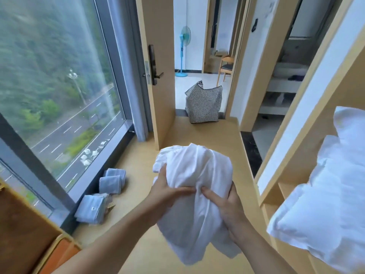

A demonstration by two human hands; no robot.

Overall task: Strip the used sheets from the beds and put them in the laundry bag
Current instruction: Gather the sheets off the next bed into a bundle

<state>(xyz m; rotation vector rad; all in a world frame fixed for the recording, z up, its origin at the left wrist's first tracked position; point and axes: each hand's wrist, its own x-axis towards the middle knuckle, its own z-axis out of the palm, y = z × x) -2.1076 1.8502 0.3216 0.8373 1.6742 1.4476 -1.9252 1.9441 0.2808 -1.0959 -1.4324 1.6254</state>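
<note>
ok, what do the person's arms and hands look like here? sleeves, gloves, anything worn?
Both forearms are bare as far as the frame shows: no sleeve in view. The left hand and right hand wear no gloves. No watch, band or ring shows on the visible parts; some fingers are hidden by cloth, so rings there can't be ruled out. No markings or cables.

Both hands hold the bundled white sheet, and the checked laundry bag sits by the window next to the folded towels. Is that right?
Not quite. The head view shows the laundry bag standing in the doorway, far from the window. Both the left hand and right hand do hold the white sheet.
</note>
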